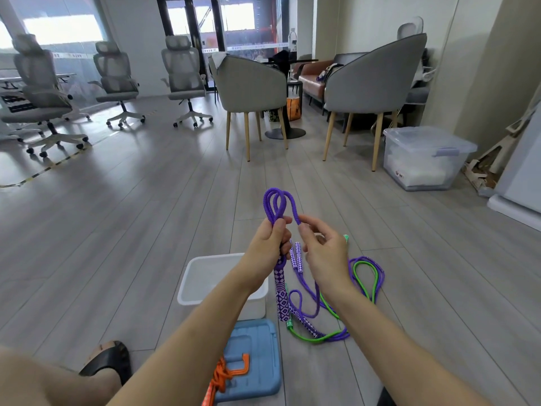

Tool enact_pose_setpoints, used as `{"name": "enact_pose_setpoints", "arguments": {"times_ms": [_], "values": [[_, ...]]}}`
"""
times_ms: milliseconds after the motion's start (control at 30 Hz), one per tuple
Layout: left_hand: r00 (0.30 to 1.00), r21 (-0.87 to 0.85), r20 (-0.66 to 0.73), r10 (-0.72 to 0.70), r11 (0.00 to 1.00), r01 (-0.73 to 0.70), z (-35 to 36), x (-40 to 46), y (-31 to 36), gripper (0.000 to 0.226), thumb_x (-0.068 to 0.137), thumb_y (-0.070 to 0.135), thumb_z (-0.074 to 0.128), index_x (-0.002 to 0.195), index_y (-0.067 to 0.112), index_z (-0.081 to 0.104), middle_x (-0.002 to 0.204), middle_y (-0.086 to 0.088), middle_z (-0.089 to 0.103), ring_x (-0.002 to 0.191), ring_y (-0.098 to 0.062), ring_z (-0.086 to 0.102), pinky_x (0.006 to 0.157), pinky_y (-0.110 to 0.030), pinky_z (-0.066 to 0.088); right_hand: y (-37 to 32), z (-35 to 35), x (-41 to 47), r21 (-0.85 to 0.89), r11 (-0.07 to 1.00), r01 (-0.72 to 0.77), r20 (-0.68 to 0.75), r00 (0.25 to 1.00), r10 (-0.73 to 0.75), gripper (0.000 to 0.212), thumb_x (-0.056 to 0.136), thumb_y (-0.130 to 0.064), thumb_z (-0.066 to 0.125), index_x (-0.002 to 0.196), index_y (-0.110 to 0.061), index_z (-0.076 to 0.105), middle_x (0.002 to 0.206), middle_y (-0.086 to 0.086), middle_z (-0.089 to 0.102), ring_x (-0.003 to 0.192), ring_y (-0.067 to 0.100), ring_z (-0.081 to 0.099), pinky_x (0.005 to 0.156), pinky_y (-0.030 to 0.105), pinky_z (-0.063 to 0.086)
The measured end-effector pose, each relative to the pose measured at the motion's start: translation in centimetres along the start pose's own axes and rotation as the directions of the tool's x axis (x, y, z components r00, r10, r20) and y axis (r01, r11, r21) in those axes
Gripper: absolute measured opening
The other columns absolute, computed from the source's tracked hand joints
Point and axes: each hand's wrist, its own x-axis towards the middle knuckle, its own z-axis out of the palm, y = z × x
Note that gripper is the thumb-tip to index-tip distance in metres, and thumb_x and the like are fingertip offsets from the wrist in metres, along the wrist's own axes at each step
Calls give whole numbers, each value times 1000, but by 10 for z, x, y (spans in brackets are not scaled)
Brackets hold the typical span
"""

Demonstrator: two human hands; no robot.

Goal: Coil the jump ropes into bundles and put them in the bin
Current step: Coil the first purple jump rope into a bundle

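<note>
Grey armchairs, office chairs, a lidded clear tub, perhaps holding papers.

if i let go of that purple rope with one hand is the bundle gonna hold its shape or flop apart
Probably flop. The purple rope looks like soft braided cord, and its loops stand only because the left hand grips them while the right hand pinches a strand. The patterned handle dangles below, so its weight would likely tug the coils loose.

No text, label, brand or number can be read. A small red mark shows on the front of the clear storage box and banners hang beyond the glass doors, both too blurred to make out.
</note>
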Motion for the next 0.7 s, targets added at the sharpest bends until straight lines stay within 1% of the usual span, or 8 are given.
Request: {"name": "enact_pose_setpoints", "arguments": {"times_ms": [67,100,200,300,433,500,567,700], "values": [[999,34,34,7,999,-8,2,-1,-3,24,112,25,33,114,11,53,72,1,39,63,-11,40,66,-32,41,2,3,-1,-58,998,20,70,997,-16,42,103,-14,55,112,-52,70,111,-8,67,95,12,67,89,38,57],[999,42,45,10,999,-12,3,-2,-4,23,112,25,33,111,10,51,71,2,39,63,-11,40,65,-33,40,2,4,-2,-72,997,35,111,993,-27,45,103,-13,54,116,-52,70,114,-7,66,101,15,69,93,42,58],[1000,29,19,12,999,-12,4,-4,-5,24,112,25,34,111,8,51,69,3,48,62,-9,45,61,-25,42,1,4,-2,-90,994,61,126,991,-49,35,98,-11,61,113,-39,75,102,-1,74,90,22,73,83,49,62],[999,-26,-35,-1,1000,0,8,-5,-3,21,111,19,35,111,8,53,72,8,62,64,-3,59,62,-19,49,-2,4,-6,-29,999,35,64,997,-33,17,93,-9,72,97,-26,73,89,0,76,84,21,74,75,41,63],[989,-93,-139,-40,995,27,1,4,-10,22,109,23,40,95,12,52,76,-1,56,72,-18,53,66,-30,47,-6,8,-10,-53,998,-19,69,997,23,9,91,-18,77,87,-17,69,75,4,72,62,17,65,57,31,51],[970,-218,-227,-92,975,41,-8,12,-10,24,110,24,39,97,11,54,79,-2,64,74,-19,61,71,-34,53,-8,7,-9,-92,995,-44,162,985,59,7,93,-21,74,88,-17,72,70,-2,70,53,13,56,55,30,45],[949,-399,-291,-123,917,-3,-18,19,-6,23,111,22,36,97,11,51,79,-3,64,71,-17,68,66,-33,56,-10,5,-9,-173,985,-18,301,951,70,5,94,-20,72,93,-22,77,66,-10,68,52,7,52,56,26,43],[902,-673,-382,-200,729,-123,-49,31,0,28,112,26,34,86,17,43,60,5,47,49,-12,51,58,-29,52,-8,0,-15,-322,943,79,590,797,134,14,96,-19,70,106,-23,79,59,-18,59,56,2,43,60,19,39]]}}
